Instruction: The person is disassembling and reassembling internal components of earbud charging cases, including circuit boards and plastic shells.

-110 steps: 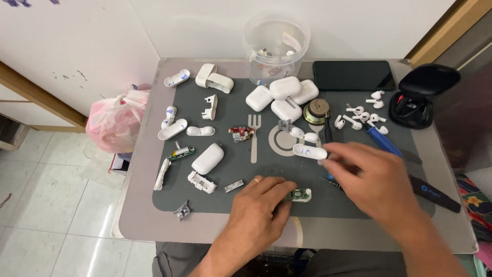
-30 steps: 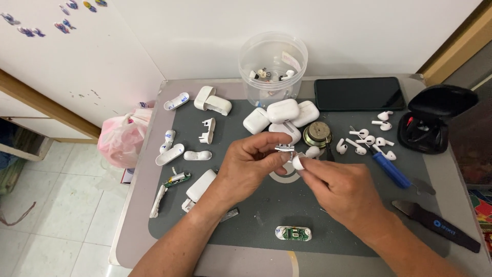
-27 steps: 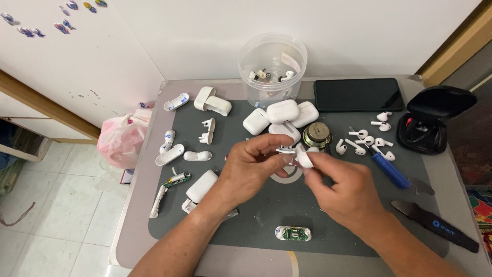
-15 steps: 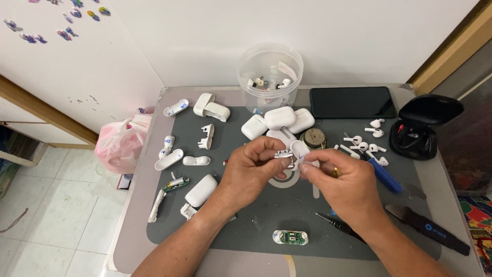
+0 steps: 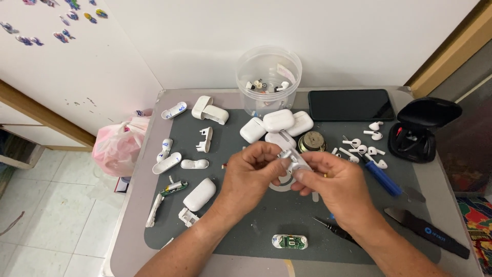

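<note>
both hands meet over the middle of the dark mat (image 5: 241,241), and the small white earbud-case part (image 5: 293,159) sits right between them, lifted clear of the counter (image 5: 128,225). the left hand (image 5: 251,177) comes in from the left, its grip closed on the left end of the part, thumb and fingers pinched round it. the right hand (image 5: 335,187) comes in from the right, its grip pressed together on the right and underside of the same piece, thumb (image 5: 302,175) tucked just below it. so the part lies between the two grips, its long axis running roughly left to right with the right end dipping a little, and neither hand is really nearer: both are touching it. how the part's open face is turned cannot be told, the fingers hide it.

around the hands: a cluster of white case shells (image 5: 277,125) just beyond the fingers, a clear plastic tub (image 5: 268,82) of small bits behind those, a round metal speaker (image 5: 311,141) beside the right knuckles, loose white earbuds (image 5: 361,149) and a blue-handled screwdriver (image 5: 382,177) further right. near the front edge a small green circuit board (image 5: 289,241) lies well apart from both hands.
</note>
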